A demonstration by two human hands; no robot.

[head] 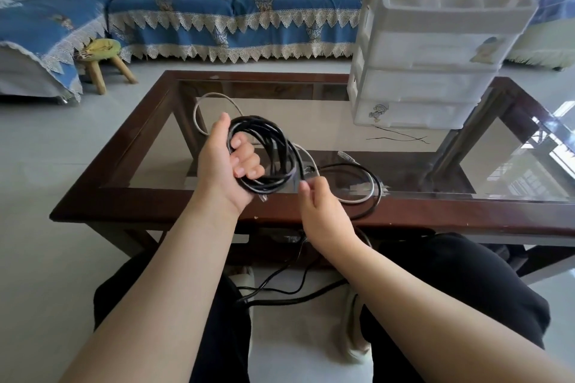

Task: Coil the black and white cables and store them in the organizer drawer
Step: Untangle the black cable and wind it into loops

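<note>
Nearest me, at 6 o'clock, I see pale glossy floor tiles between my dark-trousered knees, with loose black cable (281,284) trailing across them from under the desk. Just beyond runs the desk (149,210), a dark wooden frame with a clear glass top. Above its near rail my left hand (228,165) has its fingers curled through a round coil of black cable (273,149), gripping it upright. At 3 o'clock of that, my right hand (314,196) is half-curled with its fingertips at a black strand leaving the coil; I cannot tell whether it pinches it. A white cable (214,99) loops loosely over the glass behind. At 1 o'clock stands a translucent white plastic organizer (435,53) with stacked drawers. Farther off at 10 o'clock is a small wooden stool (104,62), and behind everything a sofa (236,9) under blue, lace-trimmed covers.
</note>
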